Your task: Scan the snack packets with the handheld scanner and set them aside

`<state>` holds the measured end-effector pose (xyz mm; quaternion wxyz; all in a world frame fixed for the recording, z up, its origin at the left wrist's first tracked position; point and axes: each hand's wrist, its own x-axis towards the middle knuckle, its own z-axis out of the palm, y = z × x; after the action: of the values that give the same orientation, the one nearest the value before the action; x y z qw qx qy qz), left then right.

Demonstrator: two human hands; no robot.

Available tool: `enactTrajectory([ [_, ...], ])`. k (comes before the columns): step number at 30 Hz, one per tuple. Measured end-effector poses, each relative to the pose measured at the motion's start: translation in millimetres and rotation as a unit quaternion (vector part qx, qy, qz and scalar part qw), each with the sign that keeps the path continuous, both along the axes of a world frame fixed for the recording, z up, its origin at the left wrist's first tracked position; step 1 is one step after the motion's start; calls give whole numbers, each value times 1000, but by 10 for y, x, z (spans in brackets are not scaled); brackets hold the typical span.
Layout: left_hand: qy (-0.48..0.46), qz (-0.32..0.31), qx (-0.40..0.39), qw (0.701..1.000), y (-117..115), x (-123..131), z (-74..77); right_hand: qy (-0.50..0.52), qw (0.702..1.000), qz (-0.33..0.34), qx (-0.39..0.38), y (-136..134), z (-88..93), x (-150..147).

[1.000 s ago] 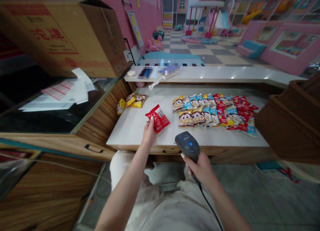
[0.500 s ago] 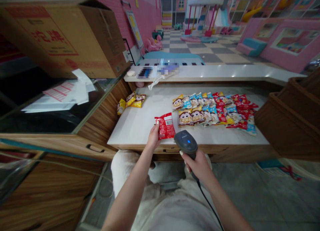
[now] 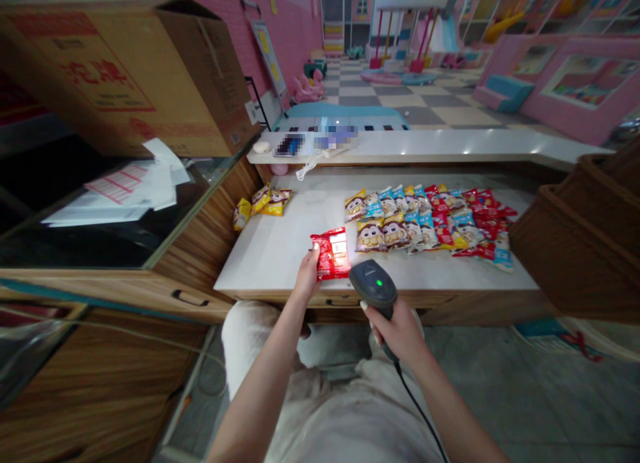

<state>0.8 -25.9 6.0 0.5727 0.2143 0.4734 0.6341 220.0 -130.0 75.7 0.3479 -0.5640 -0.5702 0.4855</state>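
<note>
A red snack bag (image 3: 332, 255) is pinched at its left edge by my left hand (image 3: 307, 271), with the printed back and a white label patch facing up. My right hand (image 3: 399, 326) is wrapped round the handle of a dark barcode scanner (image 3: 371, 281). Its head points at the bag from the lower right, a small gap apart. A green light glows on top of the scanner, and bright light falls on the bag's right side. Just beyond, yellow snack bags (image 3: 371, 236) lie in rows with blue and red ones (image 3: 442, 228).
Several yellow bags (image 3: 270, 201) lie at the left of the white desk (image 3: 273, 249). A cardboard box (image 3: 125, 76) and papers (image 3: 120, 189) rest on the left counter. A raised ledge (image 3: 430, 143) runs behind; a brown woven basket (image 3: 580, 236) stands at right.
The scanner's indicator has turned from blue to green, and its light now shines on the red bag. Both hands have hardly moved.
</note>
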Motion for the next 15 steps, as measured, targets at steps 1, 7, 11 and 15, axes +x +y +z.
enactTrajectory([
  [1,-3,5,-3,1000,3,-1,-9,5,1000,-1,-5,0,4,-1],
  [7,-29,32,-10,999,92,25,-8,40,999,-19,-23,-15,23,28],
  [11,16,23,-8,1000,263,7,123,58,997,-26,-34,-32,-5,85],
  [15,143,-51,-18,988,535,45,271,63,997,-36,-32,-48,-49,144],
])
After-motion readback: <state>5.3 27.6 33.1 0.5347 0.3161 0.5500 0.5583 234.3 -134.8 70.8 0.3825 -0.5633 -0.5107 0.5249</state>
